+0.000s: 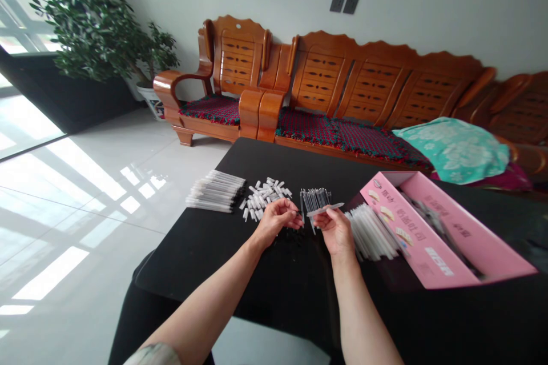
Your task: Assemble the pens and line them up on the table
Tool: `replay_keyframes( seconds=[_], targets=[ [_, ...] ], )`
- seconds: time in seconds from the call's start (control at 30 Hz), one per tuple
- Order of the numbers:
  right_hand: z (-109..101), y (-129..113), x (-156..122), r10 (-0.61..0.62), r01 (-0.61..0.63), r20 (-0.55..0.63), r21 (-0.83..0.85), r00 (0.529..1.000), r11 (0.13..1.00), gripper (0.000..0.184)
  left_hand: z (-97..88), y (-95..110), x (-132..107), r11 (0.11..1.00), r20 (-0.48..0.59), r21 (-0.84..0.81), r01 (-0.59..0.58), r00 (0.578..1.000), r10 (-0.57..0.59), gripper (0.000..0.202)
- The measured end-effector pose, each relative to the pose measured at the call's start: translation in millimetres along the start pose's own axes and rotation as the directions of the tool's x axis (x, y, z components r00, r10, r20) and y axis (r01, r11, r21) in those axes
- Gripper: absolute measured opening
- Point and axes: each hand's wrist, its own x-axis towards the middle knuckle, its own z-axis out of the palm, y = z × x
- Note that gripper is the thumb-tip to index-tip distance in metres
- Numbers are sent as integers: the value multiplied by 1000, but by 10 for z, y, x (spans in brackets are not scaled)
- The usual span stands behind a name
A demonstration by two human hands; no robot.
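While the left hand (276, 221) presses its fingertips together over something too small to make out, the right hand (337, 232) pinches a clear pen barrel (326, 209) above the black desk (201, 262), between white caps (262, 196) and a pink box (428, 239).

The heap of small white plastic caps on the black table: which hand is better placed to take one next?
Left, probably. The left hand lies just beside the heap of small white plastic caps; the right hand is farther off and already holds a translucent white tube.
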Motion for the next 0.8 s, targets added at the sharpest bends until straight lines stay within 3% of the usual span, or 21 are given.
replay_keyframes(
  seconds=[0.2, 0.8],
  targets=[
    [7, 1, -3, 3, -3, 13, -29, 1000, 1000, 17, 19, -13, 15, 998, 17, 41, -58, 998, 57, 30],
    [26, 24, -11, -6, 9, 43, -73, 999, 997, 19, 52, -15, 0, 999, 18, 34, 11, 1000, -11, 33]
  ],
)
